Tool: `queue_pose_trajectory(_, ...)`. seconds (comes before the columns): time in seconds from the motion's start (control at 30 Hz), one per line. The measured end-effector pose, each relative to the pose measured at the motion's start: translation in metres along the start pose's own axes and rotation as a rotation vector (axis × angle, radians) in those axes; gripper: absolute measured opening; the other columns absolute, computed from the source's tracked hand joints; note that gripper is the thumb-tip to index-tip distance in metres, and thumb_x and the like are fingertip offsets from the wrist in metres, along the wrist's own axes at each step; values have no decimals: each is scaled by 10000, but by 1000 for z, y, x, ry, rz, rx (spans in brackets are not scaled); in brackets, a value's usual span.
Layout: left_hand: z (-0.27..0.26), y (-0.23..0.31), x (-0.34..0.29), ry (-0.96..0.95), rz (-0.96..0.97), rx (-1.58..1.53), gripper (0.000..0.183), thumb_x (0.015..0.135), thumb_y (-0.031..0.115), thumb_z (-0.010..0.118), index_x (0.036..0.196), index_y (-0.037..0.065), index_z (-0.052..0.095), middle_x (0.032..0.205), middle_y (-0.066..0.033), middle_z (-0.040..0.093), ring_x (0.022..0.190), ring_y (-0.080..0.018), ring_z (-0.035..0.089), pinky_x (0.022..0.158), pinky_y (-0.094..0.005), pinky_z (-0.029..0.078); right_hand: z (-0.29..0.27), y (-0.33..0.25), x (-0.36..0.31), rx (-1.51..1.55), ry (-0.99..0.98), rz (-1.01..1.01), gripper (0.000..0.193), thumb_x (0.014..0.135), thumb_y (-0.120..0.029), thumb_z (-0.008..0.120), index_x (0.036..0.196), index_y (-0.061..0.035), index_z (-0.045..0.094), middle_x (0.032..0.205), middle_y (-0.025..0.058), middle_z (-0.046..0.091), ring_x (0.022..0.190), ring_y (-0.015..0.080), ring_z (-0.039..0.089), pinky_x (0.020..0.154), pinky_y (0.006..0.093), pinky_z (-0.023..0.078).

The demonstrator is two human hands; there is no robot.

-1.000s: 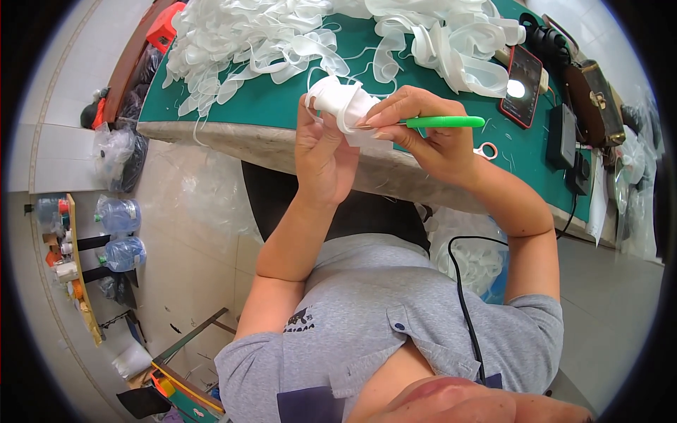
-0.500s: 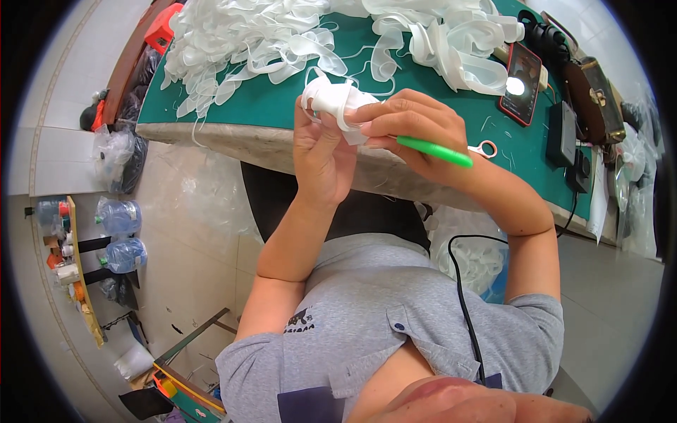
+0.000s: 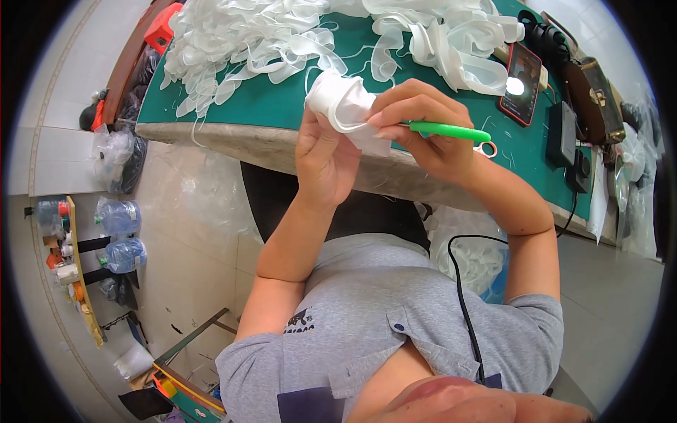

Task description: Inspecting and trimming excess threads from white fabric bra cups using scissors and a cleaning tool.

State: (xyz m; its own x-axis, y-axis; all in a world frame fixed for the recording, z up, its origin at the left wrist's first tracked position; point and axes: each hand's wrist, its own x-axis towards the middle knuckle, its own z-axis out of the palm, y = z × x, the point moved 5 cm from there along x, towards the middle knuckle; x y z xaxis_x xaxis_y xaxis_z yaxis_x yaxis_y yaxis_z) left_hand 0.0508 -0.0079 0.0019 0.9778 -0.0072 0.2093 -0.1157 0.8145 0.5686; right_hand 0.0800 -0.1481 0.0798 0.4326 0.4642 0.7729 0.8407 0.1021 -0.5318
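Right, brace the white fabric strip (image 3: 338, 101) firmly so its edge sits flat and taut, and work the green-handled tool (image 3: 451, 130) lightly, angled clear of your own fingers; its tip is hidden, so shallow strokes are safer. Left hand (image 3: 328, 151): curled, thumb and fingers gripping the bunched strip. Right hand (image 3: 427, 130): pinched round the tool, fingertips at the strip's side. Strip's held up between both hands at the desk's (image 3: 250, 109) near edge, short of the pile of white strips (image 3: 261, 53).
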Motion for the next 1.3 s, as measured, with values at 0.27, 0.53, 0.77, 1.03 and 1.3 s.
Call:
queue_pose_trajectory(0.27,-1,1,0,-40,68,65,388,965,195,511,1330,122,403,1274,-43,502,1162,-184,501,980,-375,416,3,-2,2,41,-64,8,150,798,-59,707,928,-22,642,898,114,651,754,191,584,649,276,471)
queue_pose_trajectory(0.53,1,2,-1,-67,82,81,394,958,181,521,1327,107,401,1275,-48,499,1167,-187,499,991,-377,411,3,-3,2,25,-62,-20,167,771,-58,716,923,-33,651,898,106,666,745,212,586,654,294,464)
queue_pose_trajectory(0.77,0,1,0,17,87,-48,412,905,36,528,1300,63,415,1241,-114,539,1122,-224,558,947,-373,488,2,-3,0,15,-42,-44,182,770,-56,711,941,-41,651,908,114,673,728,224,589,659,302,459)
queue_pose_trajectory(1.03,-1,0,0,-1,87,-44,411,905,30,526,1298,61,415,1239,-115,539,1122,-222,559,949,-367,487,3,-5,1,-20,-71,-47,184,763,-73,716,932,-47,650,913,99,678,746,223,604,659,305,461)
queue_pose_trajectory(1.3,-1,0,0,14,104,-33,362,931,85,524,1279,60,426,1227,-114,549,1111,-217,564,917,-343,502,7,-7,0,-134,-59,-135,199,740,-89,729,918,-57,644,917,92,684,730,215,606,627,288,471)
